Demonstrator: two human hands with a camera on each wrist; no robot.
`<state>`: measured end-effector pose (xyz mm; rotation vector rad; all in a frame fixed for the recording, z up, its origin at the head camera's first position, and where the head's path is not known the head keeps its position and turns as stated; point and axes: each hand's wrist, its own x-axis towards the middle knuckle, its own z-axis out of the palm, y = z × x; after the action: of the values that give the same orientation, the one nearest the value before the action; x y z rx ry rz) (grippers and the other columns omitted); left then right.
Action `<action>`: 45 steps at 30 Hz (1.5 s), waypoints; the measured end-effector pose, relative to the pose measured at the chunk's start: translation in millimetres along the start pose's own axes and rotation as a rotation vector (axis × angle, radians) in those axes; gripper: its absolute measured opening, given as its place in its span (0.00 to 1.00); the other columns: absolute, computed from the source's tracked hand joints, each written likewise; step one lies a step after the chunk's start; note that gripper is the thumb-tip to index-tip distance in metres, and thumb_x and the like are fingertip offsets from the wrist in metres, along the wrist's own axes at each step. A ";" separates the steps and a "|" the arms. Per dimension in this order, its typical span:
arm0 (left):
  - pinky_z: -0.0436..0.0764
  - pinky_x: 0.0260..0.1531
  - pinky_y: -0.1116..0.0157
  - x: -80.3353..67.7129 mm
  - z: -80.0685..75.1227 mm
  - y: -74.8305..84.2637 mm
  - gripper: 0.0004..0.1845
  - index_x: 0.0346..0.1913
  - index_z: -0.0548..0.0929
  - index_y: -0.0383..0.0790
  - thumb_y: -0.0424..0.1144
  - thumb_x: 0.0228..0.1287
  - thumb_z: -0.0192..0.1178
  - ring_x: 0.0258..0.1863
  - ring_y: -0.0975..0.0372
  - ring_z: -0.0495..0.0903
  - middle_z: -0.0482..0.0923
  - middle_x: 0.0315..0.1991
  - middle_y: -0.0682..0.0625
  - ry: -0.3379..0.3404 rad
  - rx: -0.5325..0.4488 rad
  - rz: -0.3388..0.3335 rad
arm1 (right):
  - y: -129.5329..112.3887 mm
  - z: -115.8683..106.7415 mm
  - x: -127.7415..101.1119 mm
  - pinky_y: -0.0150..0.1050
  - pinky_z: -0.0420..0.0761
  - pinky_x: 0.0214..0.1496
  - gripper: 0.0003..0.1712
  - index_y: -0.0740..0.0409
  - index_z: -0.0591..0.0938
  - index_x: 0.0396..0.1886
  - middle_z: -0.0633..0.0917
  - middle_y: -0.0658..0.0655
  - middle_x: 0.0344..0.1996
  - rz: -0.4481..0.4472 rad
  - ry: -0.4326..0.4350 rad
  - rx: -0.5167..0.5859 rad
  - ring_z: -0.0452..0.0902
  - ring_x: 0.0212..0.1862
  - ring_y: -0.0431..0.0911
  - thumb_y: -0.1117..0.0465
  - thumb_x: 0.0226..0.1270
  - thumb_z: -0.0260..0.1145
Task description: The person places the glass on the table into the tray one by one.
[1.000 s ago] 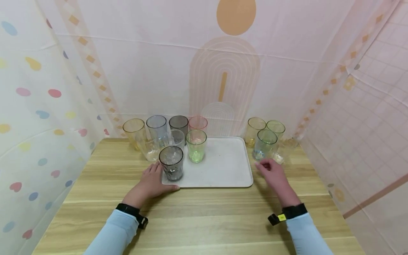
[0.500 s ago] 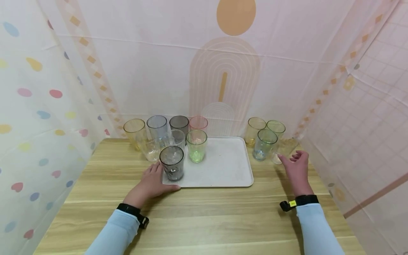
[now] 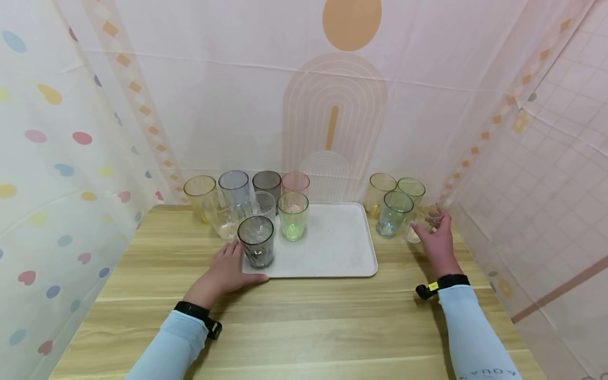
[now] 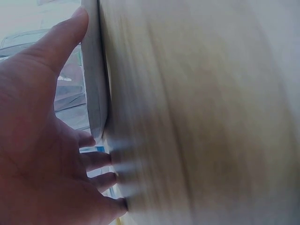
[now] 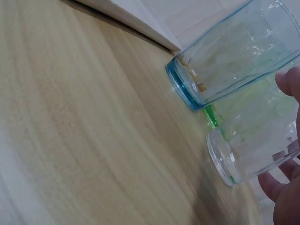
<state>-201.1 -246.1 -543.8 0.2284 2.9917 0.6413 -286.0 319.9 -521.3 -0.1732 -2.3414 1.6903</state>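
your right hand (image 3: 437, 244) is at the far right of the light wooden table (image 3: 304, 327), thumb and fingers curved around a clear colourless glass tumbler (image 3: 426, 221); the right wrist view shows the fingertips (image 5: 287, 84) on the tumbler's (image 5: 255, 150) wall, so it is gripped. the tumbler stands upright on the table, to the right of the white rectangular plastic tray (image 3: 328, 248) and off it. touching or just beside it on its left stands a pale blue glass tumbler (image 3: 393, 214); behind are a green glass tumbler (image 3: 411, 191) and an amber glass tumbler (image 3: 380, 192).

your left hand (image 3: 222, 274) lies flat on the table at the tray's near left corner, fingers straight, thumb along the tray's front rim; the left wrist view shows the thumb (image 4: 61, 40) against the tray edge (image 4: 96, 84). it holds nothing. just beside it, on the tray, stands a smoke-grey glass tumbler (image 3: 256, 243); a light green glass tumbler (image 3: 293, 216) stands further back on the tray.

more tumblers cluster at the tray's far left corner.
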 end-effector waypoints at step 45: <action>0.51 0.82 0.29 2.3 2.1 -3.1 0.82 0.85 0.51 0.19 0.85 0.51 0.70 0.82 0.25 0.51 0.51 0.84 0.20 -0.014 -0.008 -0.004 | -85.6 166.3 -104.8 0.62 0.72 0.73 0.50 0.58 0.61 0.83 0.75 0.66 0.72 -0.254 -0.438 0.056 0.72 0.74 0.57 0.62 0.70 0.81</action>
<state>-203.6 -247.7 -547.2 0.2250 2.9750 0.6484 -225.6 115.0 -503.3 0.5342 -2.4670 1.8004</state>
